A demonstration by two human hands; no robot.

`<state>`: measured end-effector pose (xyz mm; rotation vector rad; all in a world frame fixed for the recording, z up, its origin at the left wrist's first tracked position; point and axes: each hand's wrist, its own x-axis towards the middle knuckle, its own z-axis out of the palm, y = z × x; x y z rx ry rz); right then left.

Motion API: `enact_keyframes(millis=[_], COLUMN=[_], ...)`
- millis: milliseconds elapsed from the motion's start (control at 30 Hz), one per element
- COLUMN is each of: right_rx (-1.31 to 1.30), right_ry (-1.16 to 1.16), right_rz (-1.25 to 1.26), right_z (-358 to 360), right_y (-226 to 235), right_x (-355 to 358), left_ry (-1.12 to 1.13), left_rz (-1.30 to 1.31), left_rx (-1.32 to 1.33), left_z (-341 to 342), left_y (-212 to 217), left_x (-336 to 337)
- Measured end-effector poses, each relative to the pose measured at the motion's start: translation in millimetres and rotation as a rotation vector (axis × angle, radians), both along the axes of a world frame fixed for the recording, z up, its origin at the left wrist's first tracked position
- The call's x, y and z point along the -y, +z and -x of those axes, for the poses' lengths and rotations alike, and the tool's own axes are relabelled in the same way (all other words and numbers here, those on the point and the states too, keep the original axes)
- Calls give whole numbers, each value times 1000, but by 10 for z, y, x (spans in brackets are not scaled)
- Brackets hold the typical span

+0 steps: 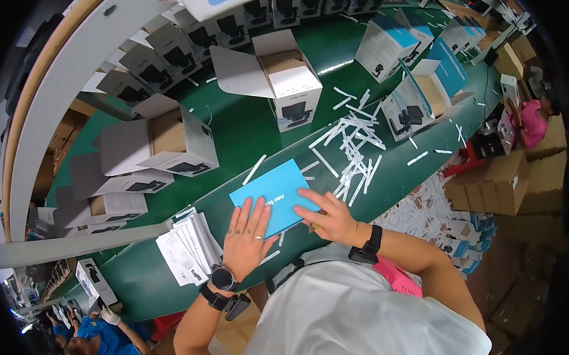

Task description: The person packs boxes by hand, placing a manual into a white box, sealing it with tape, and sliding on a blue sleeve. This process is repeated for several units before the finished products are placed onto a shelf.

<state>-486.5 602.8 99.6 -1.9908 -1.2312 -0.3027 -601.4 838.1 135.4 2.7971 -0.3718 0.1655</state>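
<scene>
A bright blue rectangular panel, seemingly the top of a carton (285,181), lies at a slant on the green bench in front of me. My left hand (247,236) rests flat on its left part, fingers stretched out. At the right edge is my right hand (333,221), its fingers apart; two fingertips touch the blue surface and the thumb is by the near edge. Whatever lies under the panel is hidden. Beside my left wrist sits a stack of white printed leaflets (189,246). Loose white paper strips (356,146) are heaped beyond the right hand.
Open white cartons stand at the left (190,145) and far middle (297,99). At the right are blue-and-white cartons (405,110). A grey metal bar (91,242) crosses the left side. Brown cartons (487,180) stack beside a co-worker in pink (533,125); another in blue (96,334) is lower left.
</scene>
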Motion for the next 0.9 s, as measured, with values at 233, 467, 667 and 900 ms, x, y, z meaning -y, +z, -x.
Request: enact_keyframes(millis=[233,467,667,900], right_rx=[80,-196,-131,-716], right_ry=[61,335,348,401], right_rz=[-35,-6,178,-101], right_z=[-103,-570,-622,-706], right_y=[2,276,219,70], right_x=[22,1,145,-63], left_ry=[144,105,103,125], left_rz=[-78,-146,-137,-111], left_rx=[15,178,168,177], left_z=[-124,-160,-92,-166], left_y=[37,-169,-142,-81], left_x=[443,341,352,313])
